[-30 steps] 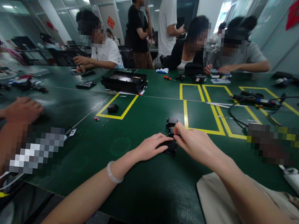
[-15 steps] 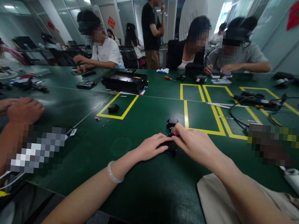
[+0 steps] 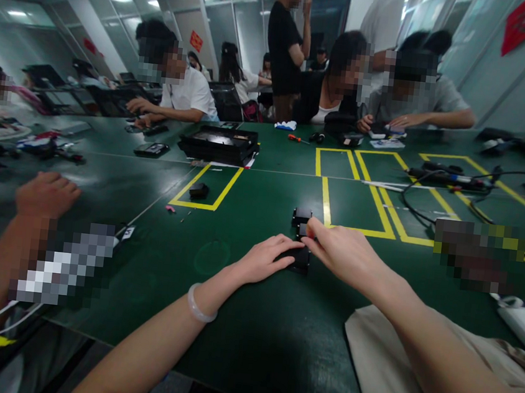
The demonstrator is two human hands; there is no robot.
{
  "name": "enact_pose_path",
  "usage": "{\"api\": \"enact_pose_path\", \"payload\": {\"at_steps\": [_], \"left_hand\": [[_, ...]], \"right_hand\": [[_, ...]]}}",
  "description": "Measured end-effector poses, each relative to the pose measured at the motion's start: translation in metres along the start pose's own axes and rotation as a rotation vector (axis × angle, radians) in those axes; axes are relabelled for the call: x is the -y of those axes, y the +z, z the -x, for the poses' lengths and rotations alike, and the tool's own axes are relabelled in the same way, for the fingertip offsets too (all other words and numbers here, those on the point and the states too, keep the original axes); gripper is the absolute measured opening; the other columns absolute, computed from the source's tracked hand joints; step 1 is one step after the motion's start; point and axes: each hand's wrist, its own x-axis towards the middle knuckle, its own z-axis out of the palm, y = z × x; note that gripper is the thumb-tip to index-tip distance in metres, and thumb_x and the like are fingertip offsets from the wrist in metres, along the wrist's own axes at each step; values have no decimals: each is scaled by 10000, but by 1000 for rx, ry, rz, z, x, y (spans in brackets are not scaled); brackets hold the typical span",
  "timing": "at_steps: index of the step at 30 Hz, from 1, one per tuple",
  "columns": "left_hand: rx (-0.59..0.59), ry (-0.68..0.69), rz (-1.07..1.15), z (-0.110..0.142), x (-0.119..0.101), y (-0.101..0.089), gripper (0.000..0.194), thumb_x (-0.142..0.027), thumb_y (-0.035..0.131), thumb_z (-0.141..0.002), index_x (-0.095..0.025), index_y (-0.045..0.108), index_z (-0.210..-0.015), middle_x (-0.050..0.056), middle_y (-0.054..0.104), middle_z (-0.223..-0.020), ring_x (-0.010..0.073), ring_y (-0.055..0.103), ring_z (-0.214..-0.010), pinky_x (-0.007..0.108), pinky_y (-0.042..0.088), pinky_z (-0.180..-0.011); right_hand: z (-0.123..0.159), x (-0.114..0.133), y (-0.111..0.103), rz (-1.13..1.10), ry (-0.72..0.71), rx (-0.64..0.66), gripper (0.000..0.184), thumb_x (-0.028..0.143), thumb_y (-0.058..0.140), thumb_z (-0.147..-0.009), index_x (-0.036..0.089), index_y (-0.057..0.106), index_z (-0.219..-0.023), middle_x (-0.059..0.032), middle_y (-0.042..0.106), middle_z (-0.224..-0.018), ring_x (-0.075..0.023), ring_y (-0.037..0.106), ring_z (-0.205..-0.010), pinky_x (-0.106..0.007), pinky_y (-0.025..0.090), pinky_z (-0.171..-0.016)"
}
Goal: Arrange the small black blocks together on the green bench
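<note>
Several small black boxy parts stand in a row on the green table (image 3: 249,320) in front of me. The farthest block (image 3: 302,216) shows past my fingertips, and the nearest block (image 3: 301,260) lies beside my left thumb. My left hand (image 3: 269,256) rests on the table with its fingertips and thumb against the nearest block's left side, steadying it. Over the middle of the row, my right hand (image 3: 334,248) is closed in a pinch, thumb and forefinger together. Whatever sits between those fingertips is hidden or too small to name.
Yellow tape (image 3: 327,203) marks rectangles on the table. A black block (image 3: 198,190) lies in the left one, with a black tray (image 3: 221,144) behind it. An orange screwdriver (image 3: 298,139) and black cables (image 3: 456,178) lie farther off. A co-worker's hand (image 3: 49,196) is at left.
My hands and the black parts stay almost where they were. At left, one of the co-worker's two hands has left view. Standing people in the background have shifted right.
</note>
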Motion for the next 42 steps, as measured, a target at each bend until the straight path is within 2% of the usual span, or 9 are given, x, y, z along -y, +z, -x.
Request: {"api": "enact_pose_path", "payload": {"at_steps": [5,11,16,19,22,30,36,42], "left_hand": [[4,8,-2,0,0,0,369,-364,399,-972,-288,452,-1330,45,519,-1210,202,511,-1117,344,424,-974],[0,4,-22,-1,1,1,350,-350,417,-964,-276,479,-1300,45,528,-1189,204,517,-1097,344,427,-973],[6,5,-19,0,-1,0,358,-353,410,-966,-285,466,-1313,45,522,-1206,205,511,-1113,348,423,-978],[2,3,-20,0,0,0,357,-351,410,-966,-280,467,-1311,46,522,-1204,204,512,-1108,349,424,-977],[0,4,-18,-1,1,1,356,-355,411,-965,-275,475,-1306,47,527,-1197,207,509,-1112,351,423,-979],[6,-5,-1,-1,0,0,380,-371,400,-970,-291,449,-1338,43,517,-1226,208,506,-1131,355,415,-992],[6,-4,5,-1,0,1,368,-361,407,-969,-299,459,-1328,37,520,-1228,203,510,-1131,351,411,-998],[1,-5,10,-1,-1,0,374,-365,407,-970,-297,451,-1335,40,516,-1222,198,514,-1132,336,416,-991]], "right_hand": [[1,0,-1,-88,-58,14,147,297,331,-961,212,441,-1008,-6,632,-747,-153,579,-611,-250,234,-501],[-1,3,-1,-22,27,15,213,385,346,-961,208,465,-970,-21,634,-713,-180,595,-620,-258,228,-508],[0,1,1,-90,-24,18,145,293,343,-956,208,438,-1024,-12,642,-768,-166,589,-622,-254,244,-507],[0,1,1,-110,-31,14,136,307,368,-952,209,437,-1015,-12,646,-790,-166,597,-646,-251,251,-511],[-2,3,1,-45,9,2,217,394,345,-963,209,456,-983,-22,643,-743,-183,606,-641,-257,238,-509],[1,2,-2,-46,-8,34,174,297,308,-964,210,454,-1000,-22,652,-756,-165,600,-623,-257,229,-503],[-1,5,-2,78,89,26,279,391,277,-975,202,481,-999,-46,656,-719,-189,618,-626,-263,194,-492],[0,1,-4,-31,17,45,179,298,321,-963,207,468,-1009,-27,657,-763,-170,609,-639,-253,224,-505]]}}
